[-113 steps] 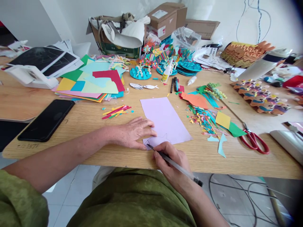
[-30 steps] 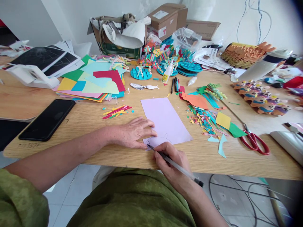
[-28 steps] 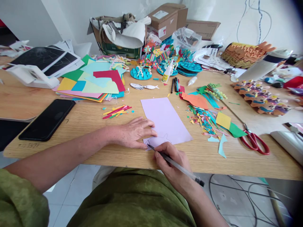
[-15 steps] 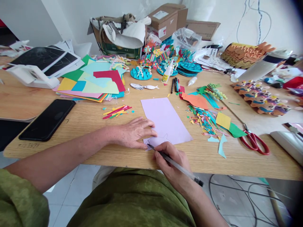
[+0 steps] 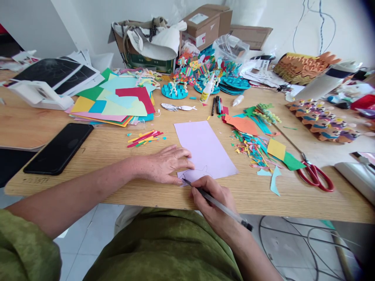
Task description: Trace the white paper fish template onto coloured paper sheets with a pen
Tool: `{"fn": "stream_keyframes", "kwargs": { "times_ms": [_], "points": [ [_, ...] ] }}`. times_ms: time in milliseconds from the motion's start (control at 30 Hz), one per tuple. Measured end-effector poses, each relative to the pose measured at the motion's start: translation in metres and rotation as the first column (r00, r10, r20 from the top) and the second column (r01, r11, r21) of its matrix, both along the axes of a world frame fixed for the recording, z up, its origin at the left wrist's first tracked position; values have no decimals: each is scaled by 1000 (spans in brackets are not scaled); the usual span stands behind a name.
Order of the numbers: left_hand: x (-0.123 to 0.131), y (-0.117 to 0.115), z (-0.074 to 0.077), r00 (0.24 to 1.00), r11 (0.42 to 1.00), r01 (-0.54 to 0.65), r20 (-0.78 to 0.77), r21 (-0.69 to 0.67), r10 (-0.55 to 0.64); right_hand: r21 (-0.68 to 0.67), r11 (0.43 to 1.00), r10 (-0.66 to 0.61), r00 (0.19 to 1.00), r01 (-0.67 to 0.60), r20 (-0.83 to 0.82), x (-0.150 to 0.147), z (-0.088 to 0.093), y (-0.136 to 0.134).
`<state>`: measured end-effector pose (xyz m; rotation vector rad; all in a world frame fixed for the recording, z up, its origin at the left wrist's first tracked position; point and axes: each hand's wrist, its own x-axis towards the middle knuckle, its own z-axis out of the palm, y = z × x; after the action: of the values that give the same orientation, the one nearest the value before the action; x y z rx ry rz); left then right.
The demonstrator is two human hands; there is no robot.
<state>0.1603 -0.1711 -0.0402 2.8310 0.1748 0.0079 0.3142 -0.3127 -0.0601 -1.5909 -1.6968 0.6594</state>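
A sheet of light purple paper point(image 5: 205, 146) lies near the table's front edge, with a thin dark outline drawn along its lower part. My left hand point(image 5: 165, 166) rests flat at the paper's lower left side, fingers apart, fingertips on the sheet. My right hand point(image 5: 215, 199) is closed around a pen point(image 5: 221, 205) with a clear barrel and a dark end. The pen's tip touches the paper's lower left corner, close to my left thumb. Part of the drawn outline is hidden by my hands.
A black phone point(image 5: 58, 149) lies left, coloured paper sheets point(image 5: 117, 97) behind it. Paper strips point(image 5: 145, 138) sit beyond my left hand. Scraps point(image 5: 254, 150) and red-handled scissors point(image 5: 316, 176) are on the right. A glue bottle point(image 5: 206, 90) and markers point(image 5: 217, 105) stand or lie farther back.
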Motion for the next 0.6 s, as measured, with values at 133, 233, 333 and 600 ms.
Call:
{"fn": "stream_keyframes", "kwargs": {
  "times_ms": [133,233,333,600],
  "points": [
    [1,0,0,1000,1000,-2,-14,-5,2,6,1000,12,1000,-12,5,-1,2,0],
    [1,1,-1,1000,1000,-3,2,-16,3,-8,1000,13,1000,-13,0,0,3,0],
    [1,1,-2,1000,999,-3,23,-32,4,-11,1000,3,1000,-3,-5,0,2,1],
    [0,1,-1,1000,999,-12,17,-53,13,27,997,-66,992,70,-112,3,5,-5]
  ]
}}
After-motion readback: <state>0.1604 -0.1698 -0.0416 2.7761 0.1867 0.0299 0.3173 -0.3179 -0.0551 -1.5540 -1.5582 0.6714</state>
